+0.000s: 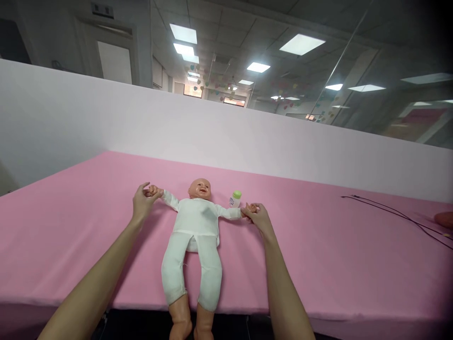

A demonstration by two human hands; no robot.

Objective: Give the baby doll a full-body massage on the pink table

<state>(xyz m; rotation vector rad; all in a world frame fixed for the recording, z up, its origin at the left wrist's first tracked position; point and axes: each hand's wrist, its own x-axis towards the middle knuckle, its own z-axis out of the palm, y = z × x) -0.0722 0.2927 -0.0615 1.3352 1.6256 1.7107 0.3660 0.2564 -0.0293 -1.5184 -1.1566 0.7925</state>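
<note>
A baby doll [197, 217] in a white top and white trousers lies on its back on the pink-covered table [318, 255]. Its arms are stretched out to both sides, and its bare feet hang past the near edge. My left hand [143, 200] has its fingers closed round the doll's hand on the left. On the right, my right hand [257, 217] grips the doll's other hand between thumb and fingers. A small bottle [235, 199] with a green cap stands just behind the doll's arm, near my right hand.
Thin black cables [396, 212] lie on the right part of the table, beside a brownish object [444, 219] cut off by the frame edge. A low white wall [212, 132] runs along the back, with glass above it.
</note>
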